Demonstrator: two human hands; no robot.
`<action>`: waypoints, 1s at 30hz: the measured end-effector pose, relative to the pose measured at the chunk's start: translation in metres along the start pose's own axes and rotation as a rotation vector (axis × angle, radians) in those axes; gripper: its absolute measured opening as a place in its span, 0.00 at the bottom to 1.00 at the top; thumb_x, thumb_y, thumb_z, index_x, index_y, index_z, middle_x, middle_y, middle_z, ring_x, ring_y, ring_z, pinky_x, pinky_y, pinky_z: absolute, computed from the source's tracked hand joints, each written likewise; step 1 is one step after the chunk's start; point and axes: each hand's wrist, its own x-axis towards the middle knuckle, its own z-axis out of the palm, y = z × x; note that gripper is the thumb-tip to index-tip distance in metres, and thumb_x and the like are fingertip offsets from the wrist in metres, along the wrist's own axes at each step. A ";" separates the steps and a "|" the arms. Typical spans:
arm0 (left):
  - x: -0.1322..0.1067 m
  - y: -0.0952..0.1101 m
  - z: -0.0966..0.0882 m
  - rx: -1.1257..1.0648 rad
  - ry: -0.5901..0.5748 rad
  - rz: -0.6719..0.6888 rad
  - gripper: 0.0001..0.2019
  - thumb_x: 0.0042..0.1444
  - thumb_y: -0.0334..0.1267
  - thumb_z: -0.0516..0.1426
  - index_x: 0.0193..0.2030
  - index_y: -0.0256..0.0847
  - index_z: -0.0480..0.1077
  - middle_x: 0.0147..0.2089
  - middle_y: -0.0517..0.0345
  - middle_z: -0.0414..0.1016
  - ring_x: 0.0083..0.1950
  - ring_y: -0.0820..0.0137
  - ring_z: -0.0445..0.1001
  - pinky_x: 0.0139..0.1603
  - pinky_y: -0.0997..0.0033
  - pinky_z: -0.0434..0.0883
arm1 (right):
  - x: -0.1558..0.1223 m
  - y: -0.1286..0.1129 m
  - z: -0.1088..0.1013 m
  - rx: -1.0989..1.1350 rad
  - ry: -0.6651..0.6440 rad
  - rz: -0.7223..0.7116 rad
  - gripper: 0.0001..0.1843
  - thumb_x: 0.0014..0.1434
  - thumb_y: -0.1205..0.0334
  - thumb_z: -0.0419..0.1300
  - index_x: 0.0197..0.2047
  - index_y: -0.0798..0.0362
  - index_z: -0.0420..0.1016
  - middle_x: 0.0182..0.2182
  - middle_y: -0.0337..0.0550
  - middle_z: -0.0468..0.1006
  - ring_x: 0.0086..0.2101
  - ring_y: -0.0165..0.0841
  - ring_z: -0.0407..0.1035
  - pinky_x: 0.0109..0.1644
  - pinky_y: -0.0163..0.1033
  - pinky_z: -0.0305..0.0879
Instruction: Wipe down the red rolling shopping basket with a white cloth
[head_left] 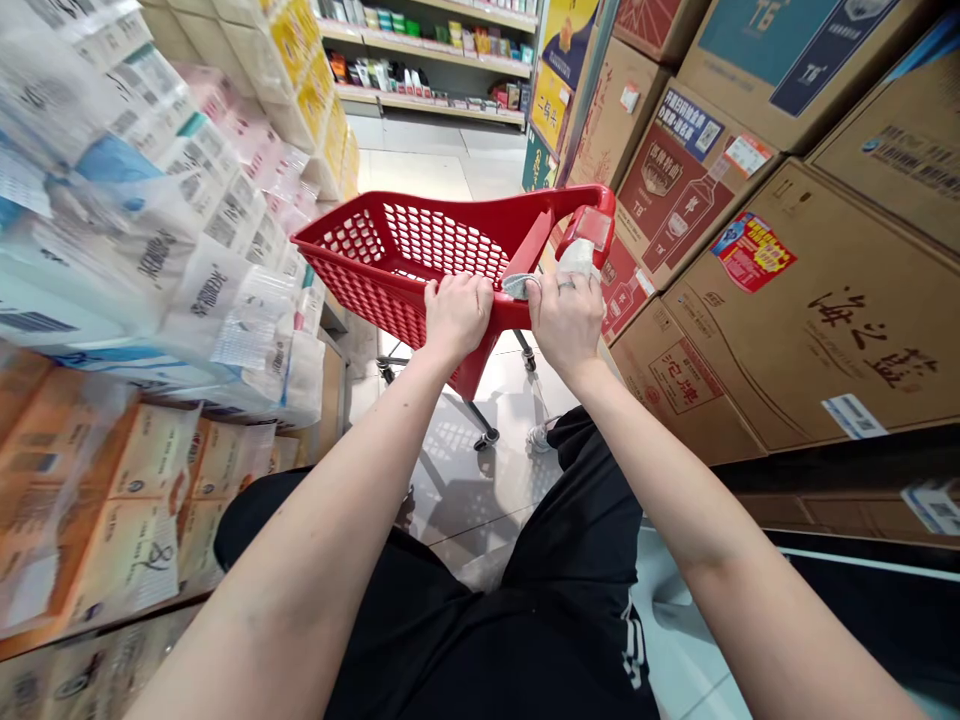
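The red cart [394, 305] stood in the upper middle of the frame, on its wheels [486, 438], with cardboard boxes [847, 330] at the right of the frame and wrapped packs [225, 270] at the left. The left hand [459, 312] was closed over the near edge of the cart. The right hand [566, 318] was clamped on a grey cloth [577, 255], which came out at 2 sides of the fingers and lay against the red handle [592, 225].

In my judgement, the work on the cart was in progress: the cloth was already in place at the handle, and the 2 hands were both engaged. How much of the surface the cloth had passed over, I could not tell, because the red plastic showed no clear difference. The release of the cloth and of the cart was not yet done.
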 end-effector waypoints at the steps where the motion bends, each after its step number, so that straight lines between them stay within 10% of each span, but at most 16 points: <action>1: 0.000 -0.001 0.000 -0.005 -0.002 0.016 0.21 0.65 0.43 0.34 0.34 0.44 0.64 0.43 0.53 0.71 0.50 0.61 0.64 0.55 0.56 0.55 | 0.001 0.002 0.000 -0.006 0.003 -0.012 0.32 0.66 0.44 0.32 0.44 0.54 0.71 0.35 0.53 0.74 0.50 0.46 0.64 0.58 0.58 0.52; 10: -0.001 -0.005 0.004 -0.050 -0.075 0.162 0.22 0.65 0.46 0.34 0.42 0.43 0.66 0.44 0.52 0.70 0.48 0.62 0.65 0.53 0.61 0.56 | 0.022 0.018 0.002 -0.043 0.015 -0.044 0.35 0.68 0.48 0.31 0.36 0.57 0.74 0.26 0.53 0.74 0.43 0.45 0.69 0.54 0.57 0.56; 19: 0.002 0.012 0.008 -0.148 -0.182 0.263 0.21 0.64 0.50 0.37 0.47 0.46 0.65 0.48 0.56 0.72 0.51 0.64 0.67 0.50 0.62 0.57 | -0.018 0.035 -0.023 -0.120 0.119 -0.023 0.27 0.67 0.47 0.36 0.43 0.52 0.71 0.40 0.52 0.74 0.48 0.44 0.64 0.56 0.57 0.52; 30: 0.005 0.034 0.020 -0.143 -0.230 0.352 0.18 0.62 0.50 0.42 0.46 0.41 0.65 0.46 0.52 0.71 0.48 0.62 0.67 0.45 0.64 0.60 | 0.016 0.058 -0.038 -0.545 -0.356 0.010 0.30 0.68 0.58 0.33 0.40 0.61 0.75 0.34 0.57 0.76 0.42 0.42 0.67 0.51 0.51 0.53</action>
